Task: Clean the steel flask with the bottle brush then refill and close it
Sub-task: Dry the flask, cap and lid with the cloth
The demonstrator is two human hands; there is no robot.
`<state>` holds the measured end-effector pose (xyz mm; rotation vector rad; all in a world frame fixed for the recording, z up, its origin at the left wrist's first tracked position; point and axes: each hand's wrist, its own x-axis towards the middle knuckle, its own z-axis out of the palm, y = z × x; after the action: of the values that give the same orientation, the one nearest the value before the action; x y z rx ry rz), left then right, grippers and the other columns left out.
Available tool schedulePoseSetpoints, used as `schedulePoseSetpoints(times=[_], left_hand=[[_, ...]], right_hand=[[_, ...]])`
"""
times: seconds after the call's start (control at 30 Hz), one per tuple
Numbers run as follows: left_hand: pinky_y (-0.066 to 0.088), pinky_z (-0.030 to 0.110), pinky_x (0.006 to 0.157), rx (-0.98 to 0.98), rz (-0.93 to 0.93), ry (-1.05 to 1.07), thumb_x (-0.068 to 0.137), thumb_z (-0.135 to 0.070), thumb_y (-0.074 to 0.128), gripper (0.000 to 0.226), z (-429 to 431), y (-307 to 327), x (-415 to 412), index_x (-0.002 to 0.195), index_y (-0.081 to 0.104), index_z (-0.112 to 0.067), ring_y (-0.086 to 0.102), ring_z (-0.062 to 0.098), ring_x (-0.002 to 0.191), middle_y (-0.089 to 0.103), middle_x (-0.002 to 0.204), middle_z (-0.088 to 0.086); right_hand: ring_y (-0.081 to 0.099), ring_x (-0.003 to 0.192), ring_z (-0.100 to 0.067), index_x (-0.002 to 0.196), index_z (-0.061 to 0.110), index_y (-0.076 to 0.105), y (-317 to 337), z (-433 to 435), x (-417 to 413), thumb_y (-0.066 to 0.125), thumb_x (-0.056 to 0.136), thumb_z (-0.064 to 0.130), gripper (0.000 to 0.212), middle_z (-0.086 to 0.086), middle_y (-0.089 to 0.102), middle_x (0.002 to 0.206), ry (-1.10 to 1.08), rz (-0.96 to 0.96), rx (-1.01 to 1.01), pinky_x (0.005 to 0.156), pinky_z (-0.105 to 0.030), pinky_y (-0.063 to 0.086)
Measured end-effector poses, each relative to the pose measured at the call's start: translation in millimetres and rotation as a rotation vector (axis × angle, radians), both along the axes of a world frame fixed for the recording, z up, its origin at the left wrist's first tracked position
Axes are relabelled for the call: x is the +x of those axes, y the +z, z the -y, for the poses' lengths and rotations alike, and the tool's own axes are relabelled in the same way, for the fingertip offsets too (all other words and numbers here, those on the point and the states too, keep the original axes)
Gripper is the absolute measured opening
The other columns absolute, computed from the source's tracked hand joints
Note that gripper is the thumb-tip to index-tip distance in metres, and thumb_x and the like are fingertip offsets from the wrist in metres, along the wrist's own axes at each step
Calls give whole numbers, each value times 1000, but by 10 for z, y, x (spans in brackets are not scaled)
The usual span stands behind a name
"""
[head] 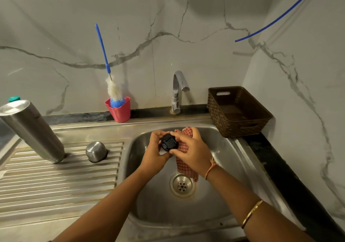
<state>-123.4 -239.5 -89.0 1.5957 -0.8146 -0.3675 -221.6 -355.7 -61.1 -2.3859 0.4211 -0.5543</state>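
1. Now, the sink (233, 157) sits dead ahead of me, with both hands over its basin.
2. The steel flask (33, 131) stands on end on the drainboard (56, 182), well to the left of the hands. Its long axis is upright, though it leans in my wide view. The left hand is the nearer one.
3. My right hand (192, 152) is curled round a checked cloth (184, 167), pressing it against the stopper.
4. My left hand (153, 152) grips that stopper by its rim.
5. The black stopper (169, 142), I judge, goes leftward onto the flask only after refilling.
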Motion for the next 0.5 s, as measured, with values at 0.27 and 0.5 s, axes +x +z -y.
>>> schedulePoseSetpoints(times=[0.27,0.5], left_hand=[[45,19,98,132,178,-62,76,-12,77,65,-43,-36,-2,132,45,-15,54,5,117,54,124,-12],[47,18,91,240,239,-63,69,-15,83,56,-11,8,3,115,53,-25,57,5,106,60,109,-15]], right_hand=[[54,105,-16,126,29,53,159,170,-25,74,72,38,58,3,51,118,77,-168,-142,84,-24,44],[56,97,-15,121,28,55,119,277,-47,74,70,45,56,4,54,110,138,-231,-207,80,-27,47]])
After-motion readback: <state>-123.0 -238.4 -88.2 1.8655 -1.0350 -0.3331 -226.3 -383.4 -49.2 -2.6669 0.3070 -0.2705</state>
